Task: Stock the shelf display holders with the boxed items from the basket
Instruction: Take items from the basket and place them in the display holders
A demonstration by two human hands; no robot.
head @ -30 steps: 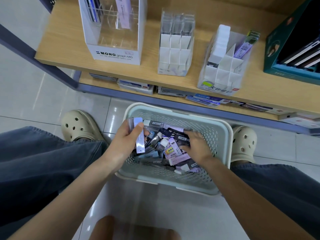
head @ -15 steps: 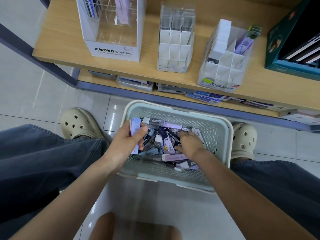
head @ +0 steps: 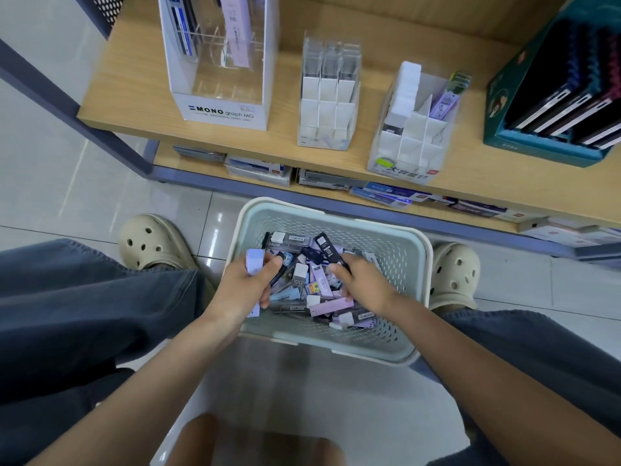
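A pale green perforated basket sits on the floor between my feet, filled with several small lead boxes in purple, black and grey. My left hand grips a light purple box over the basket's left side. My right hand pinches a black box and lifts its end out of the pile. On the wooden shelf stand a MONO display holder, a clear divided holder and a white divided holder.
A teal box of dark notebooks fills the shelf's right end. Flat packages lie on the lower shelf behind the basket. My beige clogs flank the basket on the tiled floor.
My right hand has picked a black box from the pile and raised its end. My left hand keeps the purple box and has sunk slightly. The view has shifted a little.
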